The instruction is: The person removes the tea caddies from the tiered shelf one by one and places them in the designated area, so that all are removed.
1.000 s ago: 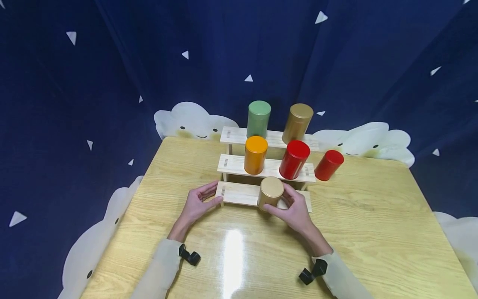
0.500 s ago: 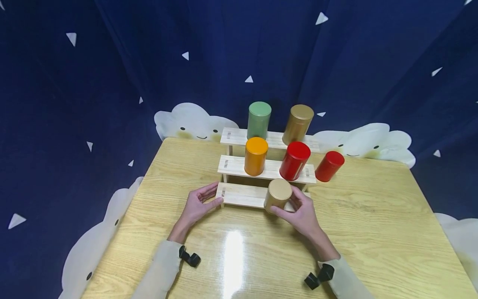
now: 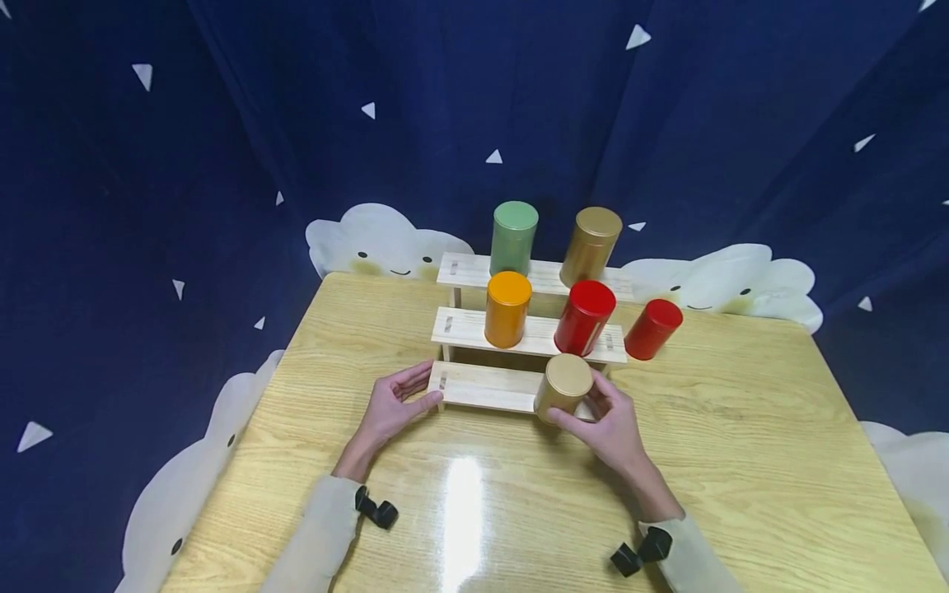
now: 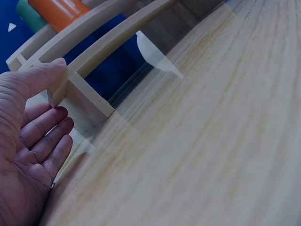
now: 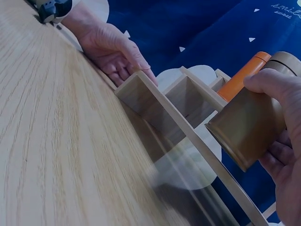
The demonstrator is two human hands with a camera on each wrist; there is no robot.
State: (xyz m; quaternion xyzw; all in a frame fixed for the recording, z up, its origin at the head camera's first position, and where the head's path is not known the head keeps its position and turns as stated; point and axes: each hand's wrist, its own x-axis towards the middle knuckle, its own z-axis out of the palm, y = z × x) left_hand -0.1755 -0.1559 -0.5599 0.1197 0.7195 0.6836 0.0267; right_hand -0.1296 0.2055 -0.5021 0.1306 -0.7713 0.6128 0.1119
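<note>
A three-tier wooden rack (image 3: 482, 387) stands on the table. My left hand (image 3: 393, 406) pinches the left end of its lowest tier, thumb on the board, as the left wrist view shows. My right hand (image 3: 617, 424) grips a gold canister (image 3: 561, 394) between thumb and fingers, over the right part of that lowest tier. In the right wrist view the canister (image 5: 249, 122) is close to the board; whether its base touches the wood I cannot tell. On the middle tier stand an orange canister (image 3: 507, 313) and a red canister (image 3: 584, 321).
The top tier carries a green canister (image 3: 513, 239) and a darker gold canister (image 3: 589, 247). A second red canister (image 3: 652, 329) stands to the right of the rack. Behind the table (image 3: 741, 428) hangs a dark blue curtain (image 3: 445, 99) with white clouds and triangles.
My right hand has carried the gold canister rightward along the lowest tier, the shift getting smaller lately. My left hand stays on the rack's left end.
</note>
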